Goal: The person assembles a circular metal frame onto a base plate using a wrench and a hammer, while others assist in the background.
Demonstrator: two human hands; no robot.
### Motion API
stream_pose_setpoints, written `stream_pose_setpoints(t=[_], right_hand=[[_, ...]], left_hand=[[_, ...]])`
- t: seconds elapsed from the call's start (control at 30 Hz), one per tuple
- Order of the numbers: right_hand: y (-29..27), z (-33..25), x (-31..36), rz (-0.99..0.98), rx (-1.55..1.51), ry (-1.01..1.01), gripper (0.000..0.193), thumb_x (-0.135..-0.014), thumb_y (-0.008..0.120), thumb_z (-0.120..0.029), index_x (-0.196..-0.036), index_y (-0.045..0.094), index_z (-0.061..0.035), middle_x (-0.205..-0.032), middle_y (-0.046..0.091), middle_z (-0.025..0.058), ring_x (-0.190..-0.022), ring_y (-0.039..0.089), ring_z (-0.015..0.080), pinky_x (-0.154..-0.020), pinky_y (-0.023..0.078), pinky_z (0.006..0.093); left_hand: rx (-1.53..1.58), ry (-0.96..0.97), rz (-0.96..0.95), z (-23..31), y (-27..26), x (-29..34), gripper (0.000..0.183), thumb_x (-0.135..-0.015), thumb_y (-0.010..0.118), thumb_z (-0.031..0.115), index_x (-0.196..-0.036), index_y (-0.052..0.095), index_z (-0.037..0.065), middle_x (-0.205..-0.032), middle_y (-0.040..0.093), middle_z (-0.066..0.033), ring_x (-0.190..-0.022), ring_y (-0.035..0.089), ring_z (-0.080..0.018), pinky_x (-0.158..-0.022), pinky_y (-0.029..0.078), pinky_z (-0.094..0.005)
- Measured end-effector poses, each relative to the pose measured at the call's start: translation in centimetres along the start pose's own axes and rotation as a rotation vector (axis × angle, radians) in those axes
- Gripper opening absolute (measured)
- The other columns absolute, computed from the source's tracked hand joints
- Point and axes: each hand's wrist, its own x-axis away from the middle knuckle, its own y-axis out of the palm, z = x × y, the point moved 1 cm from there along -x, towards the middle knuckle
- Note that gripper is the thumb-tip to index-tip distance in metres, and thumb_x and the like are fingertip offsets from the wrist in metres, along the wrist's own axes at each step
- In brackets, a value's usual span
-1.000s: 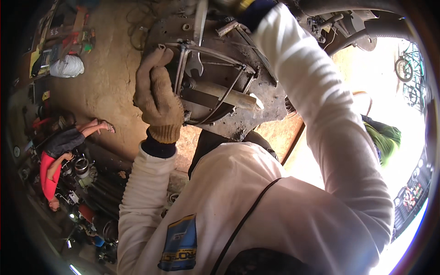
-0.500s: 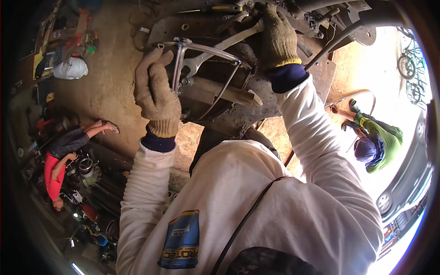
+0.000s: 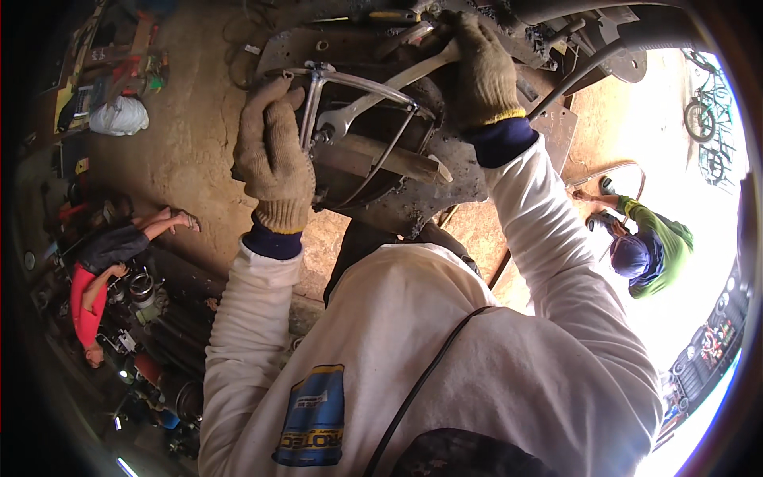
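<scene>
Spanner (image 3: 389, 91) lies slantwise across the middle of the work, its open end right at a small bolt (image 3: 321, 137) inside a metal frame (image 3: 369, 85); whether it has fully seated on the bolt, I can't tell from where I stand. The gloved right hand (image 3: 486, 75) is closed around the far end of the shank, well away from the bolt — likely for the leverage such a long hold gives. Over on the other side, the gloved left hand (image 3: 274, 155) is half curled beside the frame's left corner, fingertips at the end of a bar; it seems placed to steady the frame, though how firmly it grips, if at all, is hidden. Just below the spanner, a squared bar (image 3: 397, 159) lies lengthwise within the frame, perhaps as a prop. All this sits over a dark metal plate (image 3: 298, 52), with a yellow-handled tool (image 3: 395, 15) beyond it — within easy reach. Farther off, a co-worker in green (image 3: 671, 262) bends low on the right, and someone in red (image 3: 86, 306) is at the left.
</scene>
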Motion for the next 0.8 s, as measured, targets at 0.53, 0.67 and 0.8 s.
stream_pose_setpoints(t=[0.53,0.67,0.8], right_hand=[[3.3,3.9,-8.1,-0.236,0.689,-0.418,0.022,-0.092,0.061,-0.012,-0.113,0.066,-0.007,-0.101,0.07,0.0141,-0.091,0.069,0.0294,-0.076,0.055,0.0378],[9.3,4.8,-12.9,-0.474,1.341,-0.656,0.023,-0.091,0.058,-0.014,-0.111,0.07,-0.0101,-0.098,0.072,0.0156,-0.097,0.07,0.032,-0.084,0.055,0.041],[15.3,6.9,-15.8,-0.669,1.389,-0.727,0.023,-0.093,0.057,-0.018,-0.11,0.069,-0.0085,-0.1,0.072,0.0165,-0.1,0.069,0.0311,-0.087,0.053,0.0406]], left_hand=[[-0.203,0.142,-0.085,-0.2,-0.4,0.0,0.018,-0.098,0.064,0.005,-0.114,0.07,0.0,-0.11,0.072,-0.0104,-0.1,0.067,-0.0171,-0.089,0.053,-0.0295],[-0.259,0.177,-0.092,0.3,-0.1,-0.1,0.017,-0.095,0.066,0.003,-0.111,0.071,0.0,-0.104,0.073,-0.0115,-0.094,0.069,-0.0183,-0.084,0.054,-0.0301],[-0.232,0.17,-0.057,0.3,0.3,-0.4,0.019,-0.087,0.068,-0.002,-0.105,0.073,0.003,-0.093,0.074,-0.0122,-0.081,0.071,-0.0228,-0.074,0.057,-0.0321]])
